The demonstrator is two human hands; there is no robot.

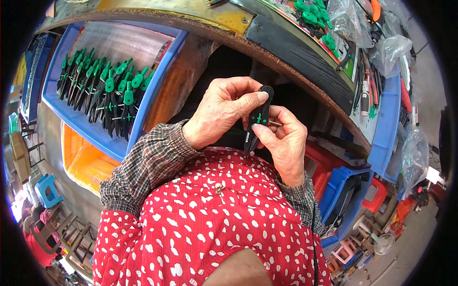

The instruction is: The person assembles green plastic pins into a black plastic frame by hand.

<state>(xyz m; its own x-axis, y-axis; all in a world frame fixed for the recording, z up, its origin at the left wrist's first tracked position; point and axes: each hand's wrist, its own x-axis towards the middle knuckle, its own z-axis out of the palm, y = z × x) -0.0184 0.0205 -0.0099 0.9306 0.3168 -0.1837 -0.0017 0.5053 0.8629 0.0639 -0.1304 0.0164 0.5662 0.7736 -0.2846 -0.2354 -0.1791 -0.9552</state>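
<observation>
A long flat black plastic part (261,106) with green inserts and white lettering is held upright in front of my body. My left hand (217,112) pinches its rounded upper end between thumb and fingers. Around its lower half, my right hand (288,148) is closed, with the thumb pressed just under the green inserts. A thin metal pin sticks out sideways by the right fingers; whether it is fixed in the part I cannot tell. On my left, a blue bin (164,78) holds rows of similar black parts with green heads (109,86).
Ahead curves a worn workbench edge (305,76), with loose green pieces (312,14) and clear plastic bags (391,50) on top. An orange crate (88,155) sits under the left bin. To my right are another blue bin (329,188) and a red stool (376,195).
</observation>
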